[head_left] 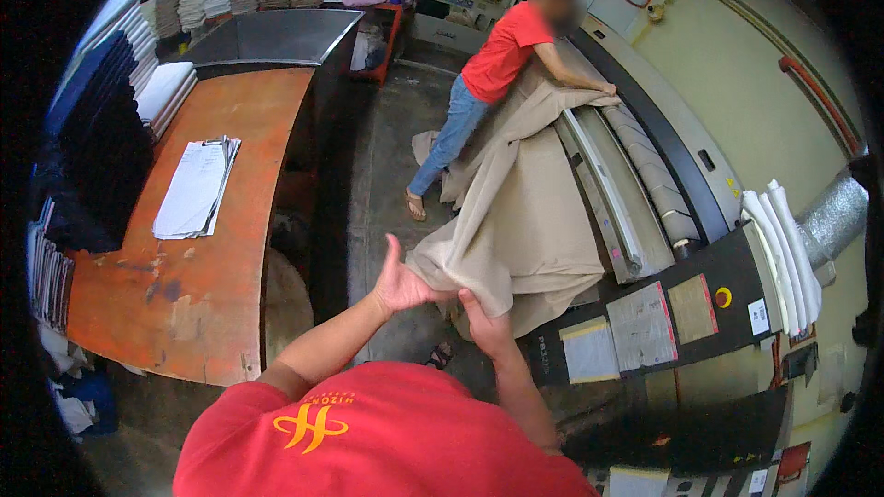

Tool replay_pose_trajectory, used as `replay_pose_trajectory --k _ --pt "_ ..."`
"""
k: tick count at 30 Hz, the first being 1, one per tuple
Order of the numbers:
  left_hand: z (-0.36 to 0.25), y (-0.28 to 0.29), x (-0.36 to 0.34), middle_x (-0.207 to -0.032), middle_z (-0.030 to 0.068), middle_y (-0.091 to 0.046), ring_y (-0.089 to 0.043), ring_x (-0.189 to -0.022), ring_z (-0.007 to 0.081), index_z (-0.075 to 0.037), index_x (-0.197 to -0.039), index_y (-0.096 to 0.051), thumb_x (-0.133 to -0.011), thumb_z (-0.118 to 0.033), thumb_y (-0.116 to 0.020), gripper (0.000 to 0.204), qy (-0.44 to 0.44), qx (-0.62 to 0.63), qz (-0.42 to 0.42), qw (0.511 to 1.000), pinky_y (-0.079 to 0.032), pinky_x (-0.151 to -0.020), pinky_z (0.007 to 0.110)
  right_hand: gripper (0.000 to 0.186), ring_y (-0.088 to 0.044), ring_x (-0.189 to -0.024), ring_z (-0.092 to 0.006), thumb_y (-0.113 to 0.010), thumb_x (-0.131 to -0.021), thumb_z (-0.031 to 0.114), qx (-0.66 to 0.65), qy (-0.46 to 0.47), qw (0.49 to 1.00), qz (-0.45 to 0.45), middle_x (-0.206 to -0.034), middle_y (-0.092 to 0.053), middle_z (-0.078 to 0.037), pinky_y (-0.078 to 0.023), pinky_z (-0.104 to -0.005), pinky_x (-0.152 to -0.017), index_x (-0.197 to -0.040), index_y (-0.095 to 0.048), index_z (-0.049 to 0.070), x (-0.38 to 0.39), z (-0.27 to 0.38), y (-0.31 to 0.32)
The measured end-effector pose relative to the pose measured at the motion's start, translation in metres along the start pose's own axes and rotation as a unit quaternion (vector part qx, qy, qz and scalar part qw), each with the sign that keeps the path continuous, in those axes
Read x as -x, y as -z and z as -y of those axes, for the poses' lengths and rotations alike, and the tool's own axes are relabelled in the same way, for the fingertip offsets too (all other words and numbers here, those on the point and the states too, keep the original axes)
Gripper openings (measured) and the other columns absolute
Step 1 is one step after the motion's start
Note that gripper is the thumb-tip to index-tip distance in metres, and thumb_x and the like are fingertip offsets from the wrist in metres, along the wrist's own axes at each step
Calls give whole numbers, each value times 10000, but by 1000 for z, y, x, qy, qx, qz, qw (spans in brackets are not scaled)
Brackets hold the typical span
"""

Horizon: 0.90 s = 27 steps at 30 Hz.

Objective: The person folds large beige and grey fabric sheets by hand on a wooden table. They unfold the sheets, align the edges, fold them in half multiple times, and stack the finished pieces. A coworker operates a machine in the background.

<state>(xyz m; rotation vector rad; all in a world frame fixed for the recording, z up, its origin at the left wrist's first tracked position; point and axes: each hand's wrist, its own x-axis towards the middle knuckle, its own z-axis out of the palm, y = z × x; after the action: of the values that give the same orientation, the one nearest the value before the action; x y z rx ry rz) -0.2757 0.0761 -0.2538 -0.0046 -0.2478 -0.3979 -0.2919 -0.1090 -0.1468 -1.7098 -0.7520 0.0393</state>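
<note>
A large beige cloth point(539, 221) hangs in loose folds along the front of a long roller machine point(656, 175). My right hand point(485, 322) grips its near corner, with the thumb lying on top and the fingers partly hidden. My left hand point(403, 283) is palm up beside that corner, its thumb stretched out and apart. The left fingers lie flat against the edge of the cloth, their tips hidden near my right hand. At the machine's far end, a person in a red shirt point(502, 51) leans over and has a hand on the cloth's other end.
An orange-brown worktable point(230, 294) at left bears a clipboard with papers point(198, 189) and stacks of dark and white folded linen point(97, 138). A grey bin point(276, 37) stands behind it. White cloths point(783, 248) hang at the machine's near end, close to a red-and-yellow button point(724, 297).
</note>
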Motion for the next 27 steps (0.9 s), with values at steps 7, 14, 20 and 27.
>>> replay_pose_trajectory --k 7,14,20,27 --pt "-96 110 58 -1240 195 -558 -505 -1148 378 17 -1212 -516 -845 -502 -526 636 -288 47 -257 921 -328 -1055 469 288 -542 -1064 -226 -572 -937 212 49 82 991 -96 -1133 -593 -102 -399 -339 -951 -1113 -591 -16 63 50 34" --pt "-123 174 151 -1148 182 -609 -523 -1143 338 17 -1118 -565 -918 -198 -457 313 -394 9 -370 841 -366 -1038 476 563 -414 -1266 -289 -454 -959 423 -345 122 856 -366 -1368 -450 -151 -311 -447 -1072 -1332 -412 2 84 79 161" --pt "-21 96 190 -1243 161 -565 -537 -1143 304 23 -1237 -498 -992 -334 -365 453 -211 -72 -347 911 -394 -1026 443 676 -341 -1320 -318 -419 -955 490 -345 -29 806 -481 -1464 -319 -148 -294 -465 -1079 -1420 -275 22 163 -21 216" --pt "153 -21 156 -1208 79 -597 -577 -1071 194 -8 -1261 -517 -937 -435 -501 536 10 -418 -355 837 -426 -935 346 385 -562 -982 -200 -630 -848 273 -283 -481 782 -278 -1142 -567 -80 -482 -354 -791 -1158 -549 61 334 -157 106"
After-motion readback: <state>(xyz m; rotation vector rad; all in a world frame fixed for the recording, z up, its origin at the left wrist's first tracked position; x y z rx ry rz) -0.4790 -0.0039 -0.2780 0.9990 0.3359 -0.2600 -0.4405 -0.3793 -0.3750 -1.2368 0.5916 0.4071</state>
